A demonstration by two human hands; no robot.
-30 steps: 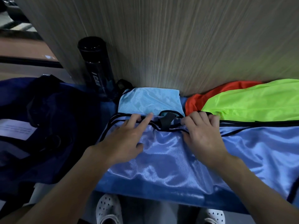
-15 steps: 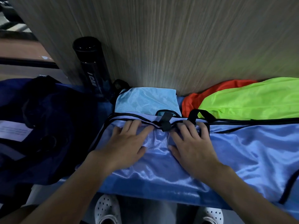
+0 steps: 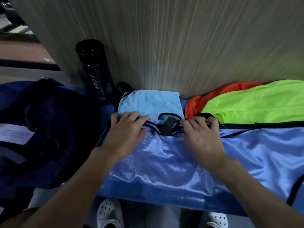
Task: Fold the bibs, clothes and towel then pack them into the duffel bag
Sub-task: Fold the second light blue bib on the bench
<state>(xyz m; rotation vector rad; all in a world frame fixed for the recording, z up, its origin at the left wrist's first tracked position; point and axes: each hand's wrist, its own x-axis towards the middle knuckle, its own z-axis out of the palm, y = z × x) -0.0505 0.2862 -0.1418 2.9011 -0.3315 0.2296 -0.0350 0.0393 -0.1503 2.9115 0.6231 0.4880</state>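
Note:
A shiny blue bib (image 3: pixel 164 162) with black trim lies spread across the bench in front of me. My left hand (image 3: pixel 126 130) sits at its far edge, left of the black neck strap (image 3: pixel 167 127), fingers curled over the trim. On the other side of the strap, my right hand (image 3: pixel 202 135) curls its fingers round the trim and a black loop. A folded light-blue bib (image 3: pixel 148 102) lies just behind against the wall. An orange bib (image 3: pixel 205 97) and a neon-green bib (image 3: pixel 255 102) lie at the back right. The dark navy duffel bag (image 3: pixel 41 129) sits at the left.
A tall black bottle (image 3: pixel 93 68) stands against the wood-grain wall (image 3: pixel 181 38), between the bag and the light-blue bib. A white paper (image 3: pixel 13 134) lies on the bag. My white perforated shoes (image 3: pixel 110 213) show below the bench's front edge.
Both hands slid from lying flat on the blue bib up to its far edge, and their fingers have curled onto the black trim either side of the neck strap.

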